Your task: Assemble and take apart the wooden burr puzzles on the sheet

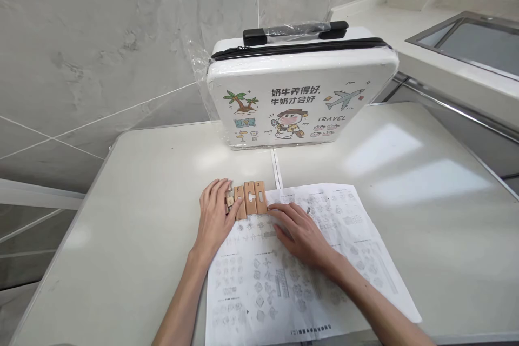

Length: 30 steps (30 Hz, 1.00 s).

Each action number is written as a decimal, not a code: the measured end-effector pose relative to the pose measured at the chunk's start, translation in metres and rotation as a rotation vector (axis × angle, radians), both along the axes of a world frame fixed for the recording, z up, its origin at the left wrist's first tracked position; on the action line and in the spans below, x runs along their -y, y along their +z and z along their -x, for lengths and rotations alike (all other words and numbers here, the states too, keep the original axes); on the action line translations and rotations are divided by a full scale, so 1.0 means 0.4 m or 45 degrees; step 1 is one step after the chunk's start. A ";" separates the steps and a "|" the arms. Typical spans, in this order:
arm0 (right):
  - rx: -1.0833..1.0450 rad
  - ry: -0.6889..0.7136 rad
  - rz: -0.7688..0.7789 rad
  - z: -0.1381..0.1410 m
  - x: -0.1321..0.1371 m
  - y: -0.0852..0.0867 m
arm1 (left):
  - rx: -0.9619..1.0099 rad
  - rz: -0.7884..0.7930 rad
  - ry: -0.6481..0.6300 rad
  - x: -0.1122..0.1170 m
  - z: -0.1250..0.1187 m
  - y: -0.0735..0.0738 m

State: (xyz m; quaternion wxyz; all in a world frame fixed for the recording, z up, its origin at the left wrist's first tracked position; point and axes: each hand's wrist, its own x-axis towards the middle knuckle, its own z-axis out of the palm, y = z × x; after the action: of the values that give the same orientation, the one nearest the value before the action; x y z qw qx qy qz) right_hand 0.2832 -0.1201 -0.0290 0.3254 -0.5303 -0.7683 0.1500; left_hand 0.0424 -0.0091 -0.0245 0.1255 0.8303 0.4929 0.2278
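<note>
Three flat wooden puzzle pieces lie side by side on the table: one marked 3 [240, 206], one marked 1 [249, 203] and one marked 2 [263, 208], with notches and slots cut in them. My left hand [213, 210] curls round the left end of this row, its thumb on the piece marked 3. Smaller pale wooden pieces [230, 201] show partly between its thumb and fingers; the rest of them is hidden. My right hand [299, 230] rests on the paper, fingers loosely stretched, fingertips at the right edge of the piece marked 2.
A large printed sheet [284, 319] with puzzle diagrams lies under my forearms. Behind the pieces a white, plastic-wrapped case [302, 78] with cartoon prints stands on the pale table [133, 238]. A grey wall rises behind, and a counter [430, 59] stands at the right.
</note>
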 end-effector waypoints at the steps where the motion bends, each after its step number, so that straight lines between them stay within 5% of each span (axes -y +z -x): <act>1: -0.001 -0.001 -0.001 0.000 0.000 0.000 | 0.003 0.009 0.003 -0.001 0.002 0.000; 30: -0.023 0.002 0.019 -0.001 -0.002 0.003 | 0.164 0.101 0.049 -0.001 0.011 0.018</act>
State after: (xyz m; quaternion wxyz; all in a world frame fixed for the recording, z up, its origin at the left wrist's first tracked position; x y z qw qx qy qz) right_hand 0.2835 -0.1194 -0.0280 0.3282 -0.5306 -0.7648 0.1607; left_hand 0.0379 -0.0085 -0.0172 0.1853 0.7988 0.5082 0.2634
